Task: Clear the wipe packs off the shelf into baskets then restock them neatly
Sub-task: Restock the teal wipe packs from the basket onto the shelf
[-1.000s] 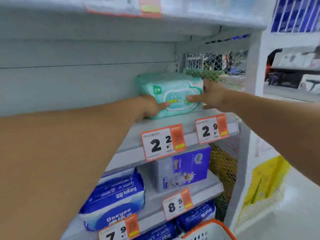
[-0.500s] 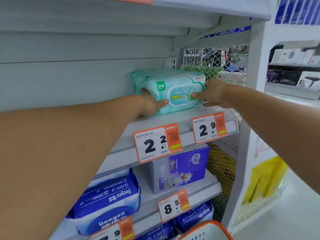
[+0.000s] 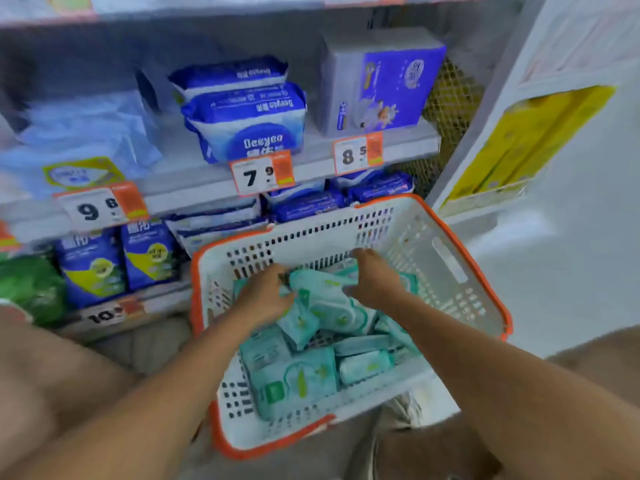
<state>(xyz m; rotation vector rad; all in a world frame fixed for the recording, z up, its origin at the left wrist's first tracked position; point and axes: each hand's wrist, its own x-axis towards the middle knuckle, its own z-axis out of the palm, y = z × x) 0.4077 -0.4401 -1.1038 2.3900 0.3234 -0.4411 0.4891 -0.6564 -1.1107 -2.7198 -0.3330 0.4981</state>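
Teal packs going down into the basket

Teal film, slippery-looking and soft, already heaped across the near floor of the white basket: a large wipe pack lying flat by the near wall, smaller ones tipped against it at all angles. Best not to add to the tumble, since a jumbled heap only makes the later restocking slower.

Just beyond that heap, both hands down inside the basket. Left hand curled round the left end of the held wipe pack, right hand arched over its right end with the fingers bent down onto it; so, on this reading, both grasping the same pack, though motion blur hides the fingertips. Held pack sitting on or just above the others, roughly mid-basket; cannot tell whether its weight is already resting.

For a clean release: lower until the pack lies flat, label up, then loosen both hands together rather than dropping from height. Worth steering toward the far right of the basket floor, where bare plastic shows. Orange rim close to the right forearm, so lift straight up on the way out.

Further back, blue packs and a purple box on a shelf with price tags, none of them part of this job
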